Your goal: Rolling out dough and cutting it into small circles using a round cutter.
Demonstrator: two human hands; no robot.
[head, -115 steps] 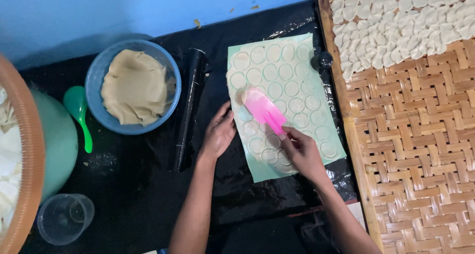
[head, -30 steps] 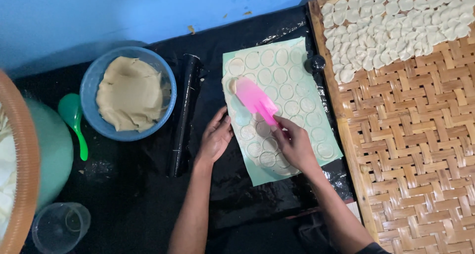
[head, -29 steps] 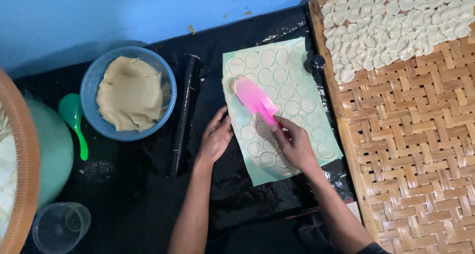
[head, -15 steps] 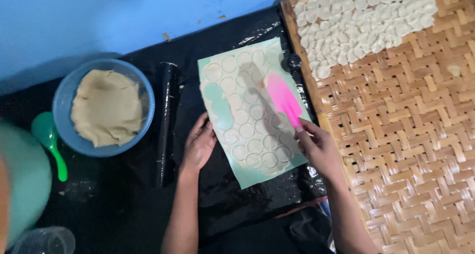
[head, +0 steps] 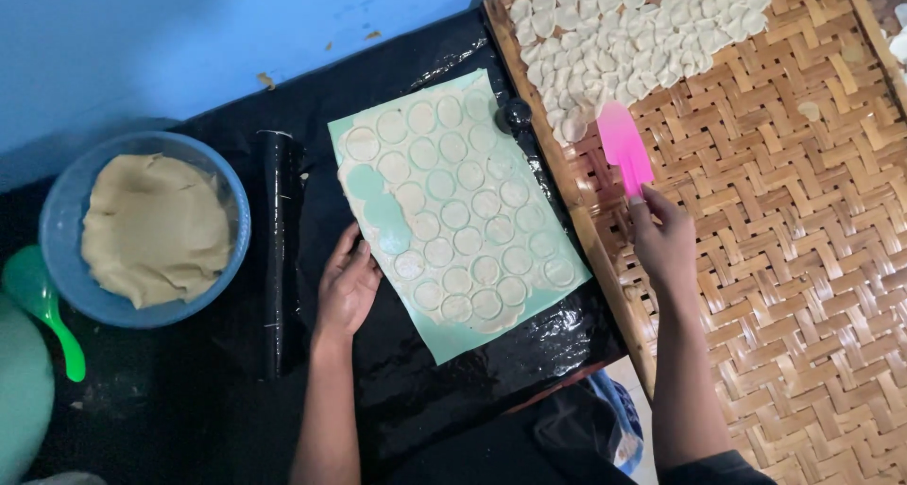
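Observation:
My right hand grips a pink spatula, its blade resting on the woven bamboo tray beside the pile of small dough rounds. My left hand lies flat on the lower left edge of a pale green mat that carries a thin dough sheet cut into several circles. A patch near the mat's left side is bare green. The mat lies on a black plastic sheet.
A black rolling pin lies left of the mat. A blue bowl holds a lump of beige dough. A green spoon and a teal container sit at the far left. A blue wall runs behind.
My right hand has carried the pink spatula off the green mat, rightward onto the bamboo tray next to the dough rounds. My left hand stays on the mat's edge. The view shifted left.

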